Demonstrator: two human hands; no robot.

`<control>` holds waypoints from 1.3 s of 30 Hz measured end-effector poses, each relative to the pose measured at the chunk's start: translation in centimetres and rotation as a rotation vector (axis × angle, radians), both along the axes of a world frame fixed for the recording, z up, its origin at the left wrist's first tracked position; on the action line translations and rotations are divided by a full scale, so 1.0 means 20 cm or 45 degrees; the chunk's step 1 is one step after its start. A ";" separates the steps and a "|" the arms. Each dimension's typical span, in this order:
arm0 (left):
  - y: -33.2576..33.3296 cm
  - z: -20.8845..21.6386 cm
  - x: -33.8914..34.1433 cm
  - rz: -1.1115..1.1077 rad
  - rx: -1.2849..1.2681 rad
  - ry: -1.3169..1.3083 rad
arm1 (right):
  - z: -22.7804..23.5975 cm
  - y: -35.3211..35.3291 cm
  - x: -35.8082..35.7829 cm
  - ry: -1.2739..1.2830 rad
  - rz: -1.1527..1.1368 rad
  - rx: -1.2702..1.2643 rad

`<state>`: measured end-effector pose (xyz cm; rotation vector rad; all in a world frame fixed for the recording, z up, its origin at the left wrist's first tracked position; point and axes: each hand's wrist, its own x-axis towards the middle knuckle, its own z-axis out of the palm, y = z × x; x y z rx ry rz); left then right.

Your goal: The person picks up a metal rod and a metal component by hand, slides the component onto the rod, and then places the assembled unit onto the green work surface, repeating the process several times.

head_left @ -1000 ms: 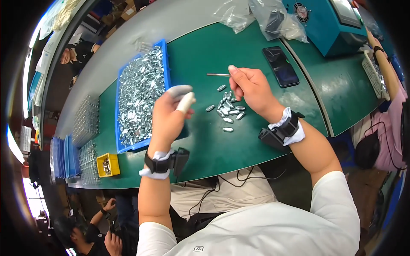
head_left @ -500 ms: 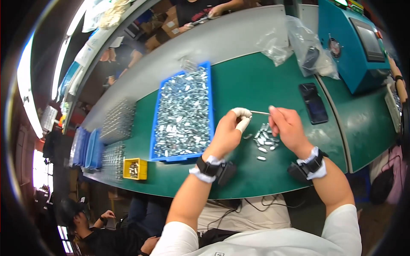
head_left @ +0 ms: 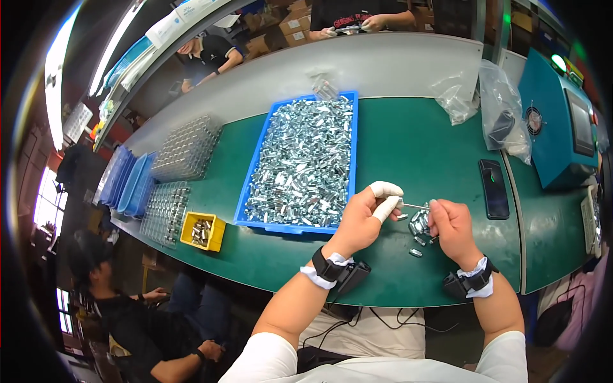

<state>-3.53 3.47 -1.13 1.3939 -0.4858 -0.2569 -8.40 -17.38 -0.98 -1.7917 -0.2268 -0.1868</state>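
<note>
My left hand, with white finger covers on thumb and forefinger, is closed in a pinch on a small shiny metal part. A thin metal rod runs from that part to my right hand, whose fingers are wrapped round its other end. The rod's tip meets the part; whether it sits inside cannot be made out. Just below the rod lies a small pile of similar metal parts, partly covered by my right fingers. A single part lies nearer me.
Left of my hands stands a blue tray heaped with metal parts. Farther left are a yellow box, clear plastic trays and blue bins. On the right are a phone, a plastic bag and a teal machine.
The whole view has shifted, so the table things appear farther right and lower. Both hands keep their grips, and the metal part at my left fingertips now shows.
</note>
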 end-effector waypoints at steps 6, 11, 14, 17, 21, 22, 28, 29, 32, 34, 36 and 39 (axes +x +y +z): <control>0.00 -0.02 -0.02 -0.024 0.066 0.000 | 0.00 -0.01 0.01 -0.010 -0.021 -0.036; 0.00 -0.04 -0.02 0.030 0.160 -0.065 | 0.02 -0.02 0.00 -0.047 -0.005 -0.069; -0.04 -0.03 -0.05 -0.043 0.079 0.007 | 0.01 -0.02 0.00 -0.070 0.105 -0.164; -0.03 0.00 -0.05 -0.099 0.025 0.159 | 0.03 -0.01 -0.01 -0.081 0.104 -0.150; -0.05 0.04 -0.08 -0.167 0.010 0.385 | 0.01 0.02 -0.03 -0.148 0.121 -0.171; -0.06 0.04 -0.09 -0.175 0.042 0.369 | 0.00 0.02 -0.04 -0.183 0.135 -0.180; -0.05 0.01 -0.12 -0.112 0.142 -0.115 | 0.03 0.01 -0.06 0.227 0.261 0.068; -0.06 0.02 -0.13 -0.085 0.180 -0.157 | 0.02 0.01 -0.07 0.300 0.265 0.129; -0.08 0.04 -0.12 -0.038 0.250 -0.226 | 0.00 0.02 -0.04 0.392 0.257 0.243; -0.11 0.03 -0.12 0.071 0.177 -0.362 | -0.02 0.03 -0.03 0.417 0.233 0.353; -0.12 0.03 -0.13 0.101 0.129 -0.434 | 0.00 0.03 -0.03 0.360 0.189 0.315; -0.02 0.06 -0.14 0.288 0.166 -0.125 | 0.02 0.00 -0.04 0.252 0.104 0.241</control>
